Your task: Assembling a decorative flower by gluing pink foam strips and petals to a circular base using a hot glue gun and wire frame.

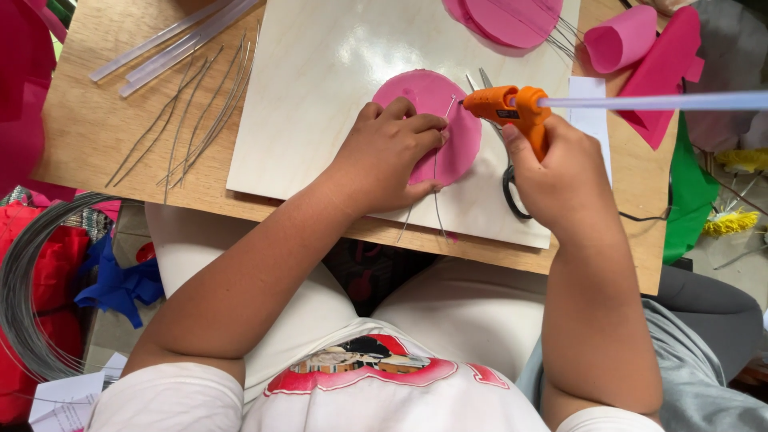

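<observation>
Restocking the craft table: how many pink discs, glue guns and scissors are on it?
Pink discs: 2, the second at the top edge
Glue gun: 1, in the right hand
Scissors: 1
Total: 4

- The glue gun point(508, 106) is bright orange, and the glue stick point(656, 102) through it is pale translucent white.
- The felt disc point(448, 120) is solid pink, with no pattern.
- The board point(320, 88) is pale, glossy cream wood.
- The counter point(88, 120) is light tan wood.
- The thin wires point(192, 120) are dull grey, as is the wire coil point(20, 288).
- The rolled felt cone point(620, 40) is pink; the folded sheet point(668, 72) beside it is deeper magenta.
- The scissors' handle point(512, 196) is black.
- The cloth point(688, 192) at the counter's edge is green.
- The crumpled paper point(120, 284) is blue.
- The shirt point(384, 392) is white, printed in red.
</observation>
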